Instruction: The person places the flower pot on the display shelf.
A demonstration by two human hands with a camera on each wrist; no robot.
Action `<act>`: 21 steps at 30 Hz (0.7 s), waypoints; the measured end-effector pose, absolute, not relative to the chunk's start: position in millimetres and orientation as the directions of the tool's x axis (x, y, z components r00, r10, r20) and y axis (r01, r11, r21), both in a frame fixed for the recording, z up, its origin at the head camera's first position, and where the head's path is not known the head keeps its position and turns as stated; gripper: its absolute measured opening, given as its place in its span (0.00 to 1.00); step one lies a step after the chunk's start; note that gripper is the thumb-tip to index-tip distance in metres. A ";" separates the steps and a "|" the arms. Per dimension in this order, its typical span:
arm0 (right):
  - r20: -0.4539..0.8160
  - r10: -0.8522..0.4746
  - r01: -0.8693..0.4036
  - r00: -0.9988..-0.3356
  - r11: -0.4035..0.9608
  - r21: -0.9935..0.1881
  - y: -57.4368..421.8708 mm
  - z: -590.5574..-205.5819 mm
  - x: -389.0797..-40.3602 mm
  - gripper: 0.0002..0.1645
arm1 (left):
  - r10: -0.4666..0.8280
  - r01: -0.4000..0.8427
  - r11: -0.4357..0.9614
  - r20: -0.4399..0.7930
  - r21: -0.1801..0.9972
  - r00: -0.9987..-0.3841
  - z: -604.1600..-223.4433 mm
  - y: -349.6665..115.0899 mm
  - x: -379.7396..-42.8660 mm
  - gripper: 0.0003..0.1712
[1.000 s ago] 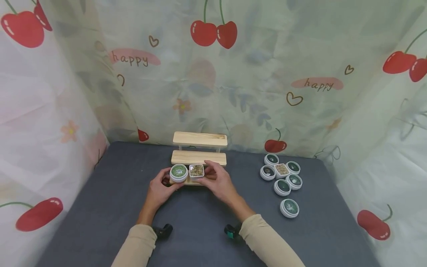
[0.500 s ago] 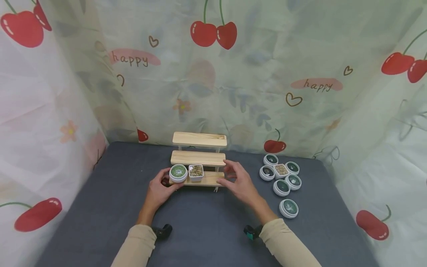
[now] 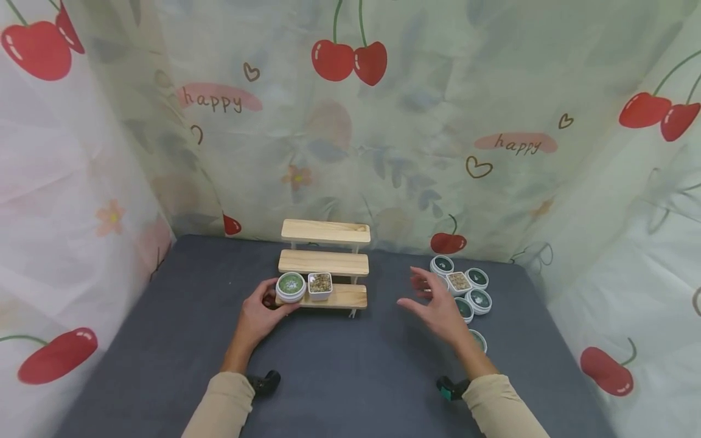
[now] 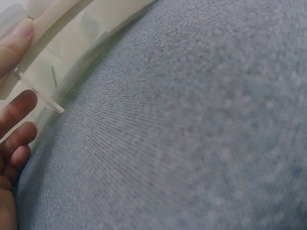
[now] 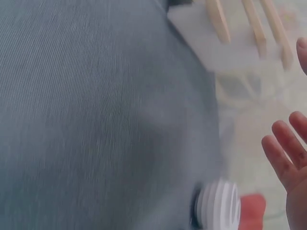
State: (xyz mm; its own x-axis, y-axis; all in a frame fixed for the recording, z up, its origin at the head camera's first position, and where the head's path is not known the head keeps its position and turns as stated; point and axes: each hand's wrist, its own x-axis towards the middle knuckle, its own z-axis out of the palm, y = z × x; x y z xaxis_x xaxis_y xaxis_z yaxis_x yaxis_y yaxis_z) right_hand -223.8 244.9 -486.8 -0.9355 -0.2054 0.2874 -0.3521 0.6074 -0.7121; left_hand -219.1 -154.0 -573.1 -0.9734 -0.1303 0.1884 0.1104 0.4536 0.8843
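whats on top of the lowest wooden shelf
On the lowest shelf: a round white tin with the left hand at it, and a square white pot holding brownish bits. The surface beneath both is hidden.

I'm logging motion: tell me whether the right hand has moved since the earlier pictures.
Yes: the right hand has moved rightward, away from the wooden shelf.

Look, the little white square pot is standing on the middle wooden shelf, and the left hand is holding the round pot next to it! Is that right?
Not quite: the head view shows the square pot on the front shelf, not the middle shelf. The left hand is indeed holding the round pot next to it.
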 end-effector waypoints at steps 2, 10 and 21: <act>0.299 -0.192 -0.352 -0.935 0.613 -0.707 256.7 -487.7 -222.8 0.48 | -0.129 0.106 0.459 0.184 0.882 -0.974 -573.0 -153.4 -218.7 0.44; 0.309 -0.163 -0.335 -0.937 0.673 -0.659 299.6 -491.2 -220.5 0.50 | -0.144 0.110 0.458 0.196 0.882 -0.970 -574.4 -152.7 -217.7 0.43; 0.253 -0.008 -0.177 -0.967 0.735 -0.654 342.6 -503.2 -207.7 0.47 | -0.142 0.118 0.448 0.201 0.886 -0.969 -574.1 -152.8 -218.7 0.42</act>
